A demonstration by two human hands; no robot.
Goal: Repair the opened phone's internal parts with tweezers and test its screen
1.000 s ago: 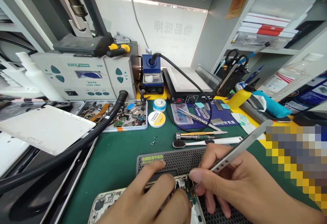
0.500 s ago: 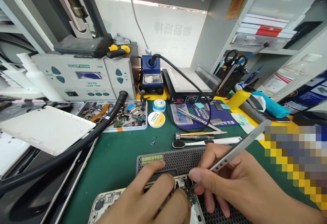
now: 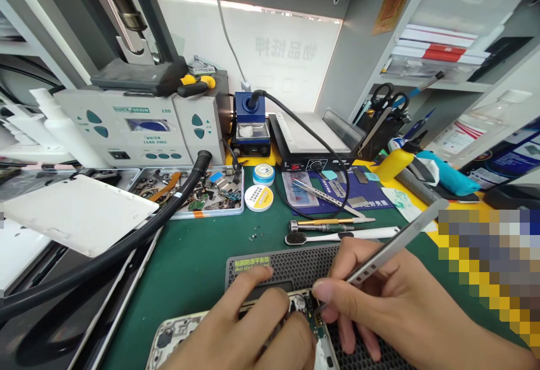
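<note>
An opened phone (image 3: pixel 177 333) with its circuit board exposed lies on a black honeycomb anti-slip mat (image 3: pixel 291 260). Across the phone rests my left hand (image 3: pixel 253 330), its fingers bent over and pressing on the frame; its fingertips and what lies under them are partly hidden. My right hand (image 3: pixel 375 302) pinches a pair of metal tweezers (image 3: pixel 396 240) between thumb and fingers. Their tips point down at the board near the phone's upper right edge. Whether the tips grip anything is too small to tell.
Behind the mat lie a toothbrush (image 3: pixel 337 236), a screwdriver (image 3: pixel 329 221) and more tweezers (image 3: pixel 329 197). A parts tray (image 3: pixel 236 212) sits left, crossed by a black hose (image 3: pixel 164 212) from the hot-air station (image 3: pixel 143 128). A hot plate (image 3: pixel 312 134) stands at the back.
Almost nothing differs. Both hands and the phone keep their places, and the tweezers' tips stay at the same part of the board. The view has shifted very slightly.
</note>
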